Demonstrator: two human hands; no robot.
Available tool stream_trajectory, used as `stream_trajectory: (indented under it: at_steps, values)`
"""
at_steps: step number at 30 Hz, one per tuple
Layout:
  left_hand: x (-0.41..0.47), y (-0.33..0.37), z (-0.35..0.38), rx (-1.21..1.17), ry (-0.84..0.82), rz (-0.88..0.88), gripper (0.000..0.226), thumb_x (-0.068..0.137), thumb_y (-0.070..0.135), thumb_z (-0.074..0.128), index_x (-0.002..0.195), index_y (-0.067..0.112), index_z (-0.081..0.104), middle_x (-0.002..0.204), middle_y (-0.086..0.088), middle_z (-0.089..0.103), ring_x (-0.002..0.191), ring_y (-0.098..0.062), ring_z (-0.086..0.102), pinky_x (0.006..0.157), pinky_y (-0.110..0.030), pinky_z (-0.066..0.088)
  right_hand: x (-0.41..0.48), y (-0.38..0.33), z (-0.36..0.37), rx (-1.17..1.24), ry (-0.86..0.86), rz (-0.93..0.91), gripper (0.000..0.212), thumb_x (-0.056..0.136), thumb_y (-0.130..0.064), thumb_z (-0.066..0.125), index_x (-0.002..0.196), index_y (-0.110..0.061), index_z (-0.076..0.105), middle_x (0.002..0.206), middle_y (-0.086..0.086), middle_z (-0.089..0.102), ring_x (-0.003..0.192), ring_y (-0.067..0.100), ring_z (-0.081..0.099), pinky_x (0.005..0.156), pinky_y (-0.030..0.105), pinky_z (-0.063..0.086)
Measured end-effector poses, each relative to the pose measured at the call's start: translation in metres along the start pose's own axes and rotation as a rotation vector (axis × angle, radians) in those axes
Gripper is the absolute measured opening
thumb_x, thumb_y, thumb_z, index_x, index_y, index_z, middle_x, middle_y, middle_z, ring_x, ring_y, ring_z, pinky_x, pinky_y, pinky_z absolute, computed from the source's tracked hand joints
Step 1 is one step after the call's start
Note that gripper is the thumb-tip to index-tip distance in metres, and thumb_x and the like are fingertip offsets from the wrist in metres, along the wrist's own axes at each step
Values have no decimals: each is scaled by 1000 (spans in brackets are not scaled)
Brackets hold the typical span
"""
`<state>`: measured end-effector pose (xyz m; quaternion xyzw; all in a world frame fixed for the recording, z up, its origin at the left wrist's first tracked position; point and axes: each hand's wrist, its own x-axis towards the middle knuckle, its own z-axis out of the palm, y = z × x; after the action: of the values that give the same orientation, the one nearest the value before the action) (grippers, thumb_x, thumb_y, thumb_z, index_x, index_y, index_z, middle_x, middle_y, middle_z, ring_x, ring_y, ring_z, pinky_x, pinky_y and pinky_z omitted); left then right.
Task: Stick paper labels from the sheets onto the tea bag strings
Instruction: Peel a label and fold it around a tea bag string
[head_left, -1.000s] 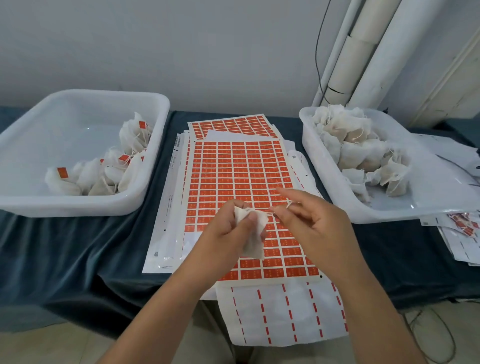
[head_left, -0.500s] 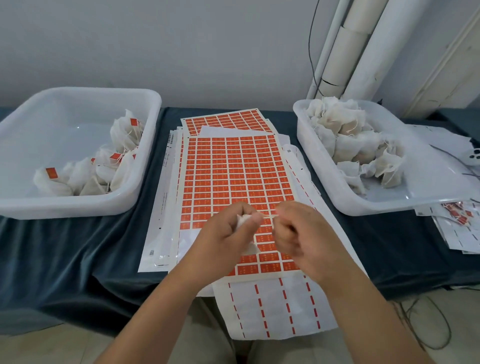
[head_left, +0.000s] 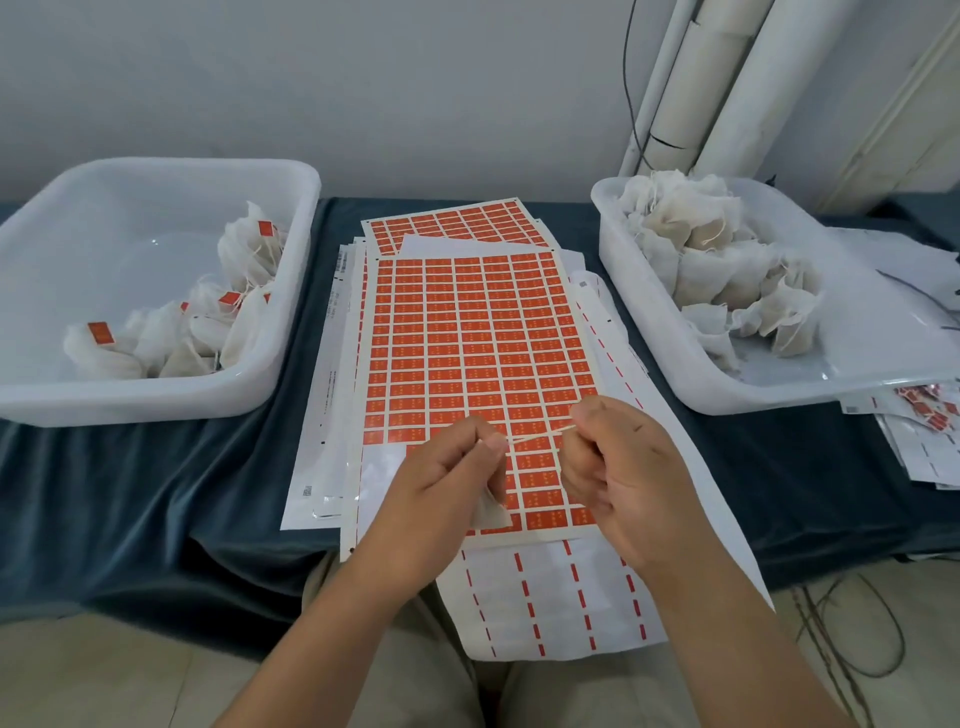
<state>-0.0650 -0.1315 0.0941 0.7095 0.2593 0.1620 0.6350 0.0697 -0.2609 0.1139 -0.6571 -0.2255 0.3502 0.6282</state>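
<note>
My left hand (head_left: 441, 475) grips a white tea bag (head_left: 489, 512), most of it hidden under the fingers, over the near end of the orange label sheet (head_left: 467, 332). A pale string (head_left: 537, 435) runs taut from the left fingertips to my right hand (head_left: 618, 467), which pinches its far end between thumb and forefinger. Both hands hover just above the sheet's lower rows. The sheet's bottom-left corner is bare where labels are gone.
A white bin (head_left: 156, 400) on the left holds tea bags with orange labels. Another white bin (head_left: 691, 384) on the right holds unlabelled tea bags. More sheets lie stacked under the top one, a used backing sheet (head_left: 550, 603) overhangs the table's near edge, and loose sheets (head_left: 924, 431) sit far right.
The hands drew apart, my right hand moving right, and pulled the string out straight between them. The tea bag now hangs lower in my left hand.
</note>
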Motion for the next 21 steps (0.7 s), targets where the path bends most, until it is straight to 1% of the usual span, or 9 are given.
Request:
stream_trajectory:
  at_steps: [3,5,7,9,12,14,16,18,21]
  values:
    - [1,5,-2,-1,-16,-61,47,112,36,44,70,43,63,89,15,74,91,2,72,71,-14,52,1,3,8,-156,166,-92,37,96,-52,49,68,-29,58,69,-1,66,58,15,63,59,18,52]
    - [-1,10,-4,36,-53,-65,35,109,47,45,83,53,68,100,27,74,99,10,69,73,-11,49,3,3,10,-190,221,-144,30,98,-57,47,87,-39,67,92,-16,76,83,7,76,68,19,60]
    - [-3,9,-9,73,-76,-75,27,107,60,43,97,58,68,105,32,72,101,13,67,74,-11,48,6,3,12,98,108,-74,36,101,-57,46,106,-34,72,103,-10,78,96,14,77,82,33,61]
    - [-3,1,-15,113,1,-88,31,108,60,40,102,56,71,104,35,72,100,14,66,76,-15,48,9,2,12,478,-31,-18,41,104,-50,47,88,-21,72,78,-2,70,75,14,71,77,32,58]
    - [-1,-14,-33,100,282,-164,33,108,58,42,104,45,72,102,39,70,95,18,65,74,-19,47,16,9,14,643,-73,2,45,106,-42,48,66,-22,49,59,-2,40,50,11,37,53,25,40]
    - [0,-22,-49,37,444,-174,28,108,57,45,106,49,72,104,35,72,95,13,68,77,-24,51,23,16,17,588,-24,15,46,106,-42,48,65,-22,45,59,-1,37,48,11,30,49,24,35]
    - [1,-27,-66,-87,498,-205,22,107,53,50,104,58,71,105,32,73,95,13,69,74,-22,54,30,22,22,432,40,22,47,105,-44,48,63,-23,46,58,0,39,48,11,31,48,24,35]
    - [7,-32,-80,-214,516,-273,17,107,51,55,108,54,72,110,27,74,102,5,71,73,-20,59,37,28,29,263,73,52,48,103,-48,49,63,-23,48,59,2,43,48,13,34,48,24,36]
    - [20,-33,-95,-355,553,-362,22,101,59,60,109,43,74,115,22,72,107,-3,68,87,-34,60,43,37,39,119,55,121,46,105,-51,50,68,-24,55,63,4,49,51,14,39,51,26,37]
